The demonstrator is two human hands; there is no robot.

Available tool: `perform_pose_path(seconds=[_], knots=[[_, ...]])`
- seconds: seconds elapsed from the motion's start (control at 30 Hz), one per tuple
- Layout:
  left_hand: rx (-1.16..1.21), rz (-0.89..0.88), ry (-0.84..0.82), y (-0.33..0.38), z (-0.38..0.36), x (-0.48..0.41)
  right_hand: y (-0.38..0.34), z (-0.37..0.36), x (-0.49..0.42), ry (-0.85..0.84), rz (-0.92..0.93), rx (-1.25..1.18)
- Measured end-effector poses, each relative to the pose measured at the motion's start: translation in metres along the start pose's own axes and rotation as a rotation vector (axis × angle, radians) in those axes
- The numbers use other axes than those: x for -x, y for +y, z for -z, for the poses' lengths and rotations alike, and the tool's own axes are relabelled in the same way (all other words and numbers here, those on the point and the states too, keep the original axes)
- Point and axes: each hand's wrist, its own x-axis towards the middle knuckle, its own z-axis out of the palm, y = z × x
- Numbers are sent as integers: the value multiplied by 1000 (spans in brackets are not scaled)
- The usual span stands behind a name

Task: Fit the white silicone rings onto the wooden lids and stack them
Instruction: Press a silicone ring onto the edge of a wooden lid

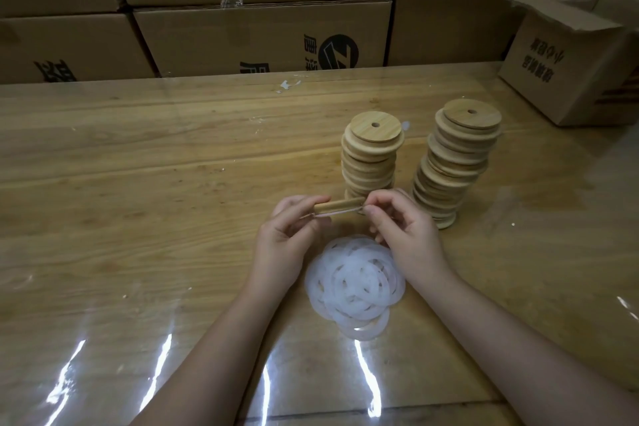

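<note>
A wooden lid [340,205], edge-on, is pinched between left hand [281,239] and right hand [403,235], above loose silicone rings [354,287] on the worktop [138,183].

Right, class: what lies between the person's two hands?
In the head view, one wooden lid, seen edge-on, with a thin white ring along its lower edge. The left hand and right hand each pinch one end.

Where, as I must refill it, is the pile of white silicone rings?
Head view, centre: the pile of white silicone rings lies on the wooden table between the wrists of the left hand and right hand.
</note>
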Motion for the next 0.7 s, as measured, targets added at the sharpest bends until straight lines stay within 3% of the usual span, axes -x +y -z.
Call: perform_pose_path(seconds=[0.13, 0.4, 0.53, 0.7], knots=[[-43, 0, 7, -2, -1, 1, -3, 1, 1, 25, 9, -45], [187, 262, 22, -5, 5, -2, -2, -2, 3, 1, -111, -60], [210, 294, 194, -6, 8, -8, -2, -1, 2, -17, -112, 7], [17, 302, 369, -15, 21, -14, -3, -1, 1, -11, -159, 31]])
